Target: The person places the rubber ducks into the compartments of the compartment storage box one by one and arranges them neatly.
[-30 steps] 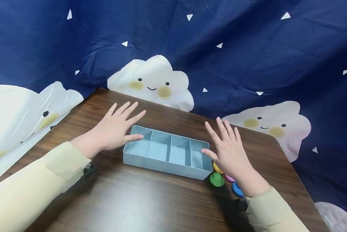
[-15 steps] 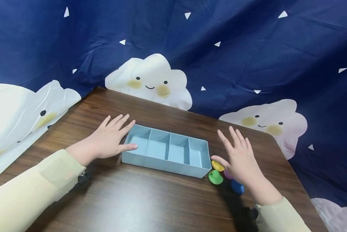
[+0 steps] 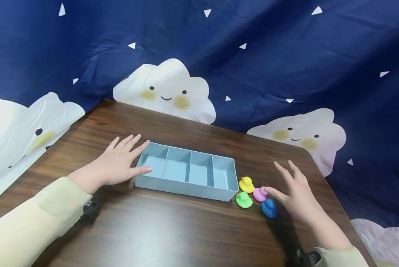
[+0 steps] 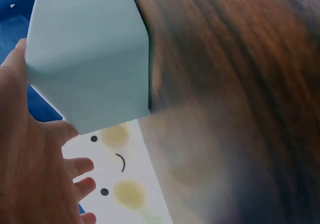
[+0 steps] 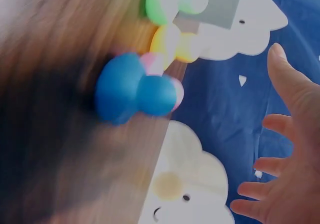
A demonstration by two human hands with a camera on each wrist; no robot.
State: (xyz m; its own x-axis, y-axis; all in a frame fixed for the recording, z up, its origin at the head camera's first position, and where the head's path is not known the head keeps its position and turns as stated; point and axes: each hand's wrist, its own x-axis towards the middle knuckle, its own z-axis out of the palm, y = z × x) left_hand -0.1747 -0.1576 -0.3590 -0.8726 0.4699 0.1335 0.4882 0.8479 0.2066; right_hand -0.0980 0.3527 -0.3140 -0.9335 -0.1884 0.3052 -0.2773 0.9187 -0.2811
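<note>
A light blue box (image 3: 186, 188) divided into several compartments stands on the table. At its left end is my left hand (image 3: 114, 163), fingers spread, thumb over the corner compartment; whether it touches the rim I cannot tell. Off the box's right end sit small rubber ducks: a yellow duck (image 3: 246, 184), a green duck (image 3: 244, 200), a pink duck (image 3: 260, 194) and a blue duck (image 3: 269, 208). My right hand (image 3: 301, 194) hovers to the right of them with nothing in it, its thumb tip overlapping the pink duck in the head view. The right wrist view shows the blue duck (image 5: 120, 89) nearest.
The brown wooden table (image 3: 136, 230) reaches back to a dark blue curtain (image 3: 269, 48) printed with white smiling clouds (image 3: 167, 79). A dark wrist device (image 3: 309, 257) sits at the right sleeve, and another wrist device (image 3: 90, 208) at the left.
My right hand has moved right, away from the box, uncovering the ducks. My left hand has lowered and shifted left to the box's end. The head view has turned slightly.
</note>
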